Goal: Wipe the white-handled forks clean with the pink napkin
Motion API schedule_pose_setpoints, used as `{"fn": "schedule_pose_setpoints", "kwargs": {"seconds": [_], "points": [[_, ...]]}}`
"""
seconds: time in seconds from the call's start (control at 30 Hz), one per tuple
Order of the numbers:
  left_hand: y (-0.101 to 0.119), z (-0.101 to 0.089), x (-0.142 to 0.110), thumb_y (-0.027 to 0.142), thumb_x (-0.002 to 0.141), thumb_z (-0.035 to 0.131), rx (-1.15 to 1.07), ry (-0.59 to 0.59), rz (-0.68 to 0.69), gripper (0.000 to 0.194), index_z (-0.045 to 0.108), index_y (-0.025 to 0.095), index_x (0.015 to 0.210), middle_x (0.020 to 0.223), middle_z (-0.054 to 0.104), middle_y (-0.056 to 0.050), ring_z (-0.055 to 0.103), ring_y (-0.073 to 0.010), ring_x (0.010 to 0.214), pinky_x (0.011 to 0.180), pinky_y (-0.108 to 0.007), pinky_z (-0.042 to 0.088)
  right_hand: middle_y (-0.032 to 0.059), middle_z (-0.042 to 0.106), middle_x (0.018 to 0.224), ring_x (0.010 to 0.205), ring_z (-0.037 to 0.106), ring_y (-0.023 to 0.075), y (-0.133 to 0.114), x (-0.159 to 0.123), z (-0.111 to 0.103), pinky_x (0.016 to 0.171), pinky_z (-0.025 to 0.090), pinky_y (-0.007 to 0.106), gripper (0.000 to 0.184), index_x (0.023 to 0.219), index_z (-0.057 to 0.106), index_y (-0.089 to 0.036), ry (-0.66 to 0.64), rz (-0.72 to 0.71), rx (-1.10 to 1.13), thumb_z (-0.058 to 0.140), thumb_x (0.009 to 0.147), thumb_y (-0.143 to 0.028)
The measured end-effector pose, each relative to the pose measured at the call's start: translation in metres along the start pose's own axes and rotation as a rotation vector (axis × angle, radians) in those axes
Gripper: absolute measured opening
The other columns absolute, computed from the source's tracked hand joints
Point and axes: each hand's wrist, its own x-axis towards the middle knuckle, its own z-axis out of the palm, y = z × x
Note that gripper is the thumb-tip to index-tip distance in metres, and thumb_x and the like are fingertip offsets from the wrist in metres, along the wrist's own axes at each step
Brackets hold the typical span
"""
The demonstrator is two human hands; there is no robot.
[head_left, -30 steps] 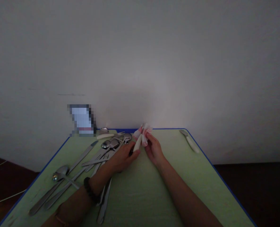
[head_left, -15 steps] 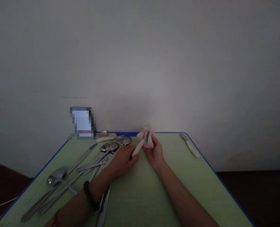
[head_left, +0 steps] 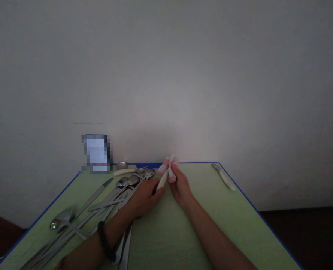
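Observation:
My left hand (head_left: pixel 148 195) grips the white handle of a piece of cutlery (head_left: pixel 162 181), which points up and away from me. Its metal end is hidden inside a crumpled pink-and-white cloth (head_left: pixel 170 172). My right hand (head_left: pixel 181 184) pinches that cloth around the covered end, fingers closed. Beside and under my left forearm lies a pile of steel spoons, forks and knives; two spoon bowls (head_left: pixel 127 182) show close to the left hand. Beyond it is a white-handled fork (head_left: pixel 127 171).
A white-handled fork (head_left: pixel 224 177) lies alone near the right edge of the green table (head_left: pixel 166 236). A large spoon (head_left: pixel 61 219) and a knife (head_left: pixel 97 193) lie on the left. At the back left a blurred-out phone-like screen (head_left: pixel 97 153) stands by the wall (head_left: pixel 166 82).
The cloth, open around the metal end before, is now folded closed over it by my right hand. Both hands stay near the same spot; the view has tilted slightly upward.

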Motion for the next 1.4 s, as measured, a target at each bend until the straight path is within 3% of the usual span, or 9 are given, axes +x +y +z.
{"fn": "schedule_pose_setpoints", "kwargs": {"seconds": [0.13,0.4,0.6,0.83,0.93,1.13,1.4], "points": [[-0.0003,0.0,-0.0004,0.036,0.088,0.038,-0.033,-0.027,-0.002,0.026,0.052,0.019,0.075,0.065,0.059,0.0,0.053,-0.0147,0.06,0.058,-0.025,0.036,-0.002,0.066,0.07,0.056,0.052,0.0072,0.0002,-0.0003,0.0004,0.054,0.046,0.018,0.014,0.077,0.071,-0.016,0.021,-0.004,-0.027,0.071,0.069,-0.027],[0.0032,0.0,-0.0014,0.04,0.09,0.035,-0.026,-0.009,-0.036,0.033,0.049,0.02,0.069,0.06,0.056,0.001,0.052,-0.0148,0.057,0.057,-0.026,0.035,-0.0002,0.07,0.075,0.058,0.055,0.0074,0.0021,-0.002,0.0005,0.059,0.047,0.02,0.017,0.081,0.072,-0.015,-0.039,0.017,-0.092,0.074,0.066,-0.024],[0.0007,0.0031,-0.0002,0.039,0.086,0.041,0.044,0.015,-0.045,0.028,0.05,0.019,0.069,0.061,0.056,0.0,0.05,-0.0149,0.056,0.055,-0.026,0.031,-0.0007,0.068,0.067,0.054,0.055,0.0079,0.0059,-0.0031,-0.002,0.059,0.048,0.022,0.02,0.079,0.071,-0.014,-0.094,0.046,-0.125,0.075,0.066,-0.029],[-0.0008,0.0036,-0.0009,0.033,0.083,0.042,0.063,-0.028,-0.024,0.022,0.054,0.019,0.071,0.065,0.059,-0.001,0.052,-0.0159,0.06,0.057,-0.027,0.033,0.0003,0.071,0.093,0.074,0.062,0.0112,0.0015,-0.0011,0.0015,0.069,0.055,0.025,0.019,0.085,0.069,-0.018,0.026,-0.011,0.023,0.072,0.072,-0.031],[0.0,0.0039,-0.0017,0.033,0.083,0.043,0.079,-0.047,-0.01,0.023,0.055,0.018,0.07,0.067,0.06,-0.002,0.053,-0.0169,0.063,0.06,-0.027,0.035,-0.0016,0.07,0.095,0.081,0.063,0.0116,0.0,0.0002,0.0022,0.07,0.055,0.025,0.016,0.086,0.068,-0.02,0.073,-0.044,0.076,0.071,0.072,-0.028],[-0.001,0.0051,-0.001,0.033,0.086,0.037,0.089,-0.068,-0.039,0.026,0.057,0.017,0.077,0.071,0.063,-0.004,0.055,-0.0163,0.062,0.06,-0.026,0.035,-0.0001,0.07,0.08,0.064,0.056,0.0095,0.0046,-0.0025,-0.0003,0.066,0.05,0.024,0.02,0.08,0.07,-0.016,-0.005,-0.027,-0.111,0.073,0.068,-0.032],[0.0015,0.0024,-0.0014,0.037,0.086,0.039,0.091,-0.073,-0.042,0.03,0.059,0.016,0.078,0.072,0.065,-0.005,0.055,-0.0163,0.063,0.058,-0.026,0.034,-0.0007,0.068,0.069,0.057,0.052,0.0085,0.0089,-0.0024,-0.0035,0.061,0.043,0.022,0.02,0.077,0.071,-0.016,-0.069,-0.01,-0.229,0.074,0.065,-0.032]]}}
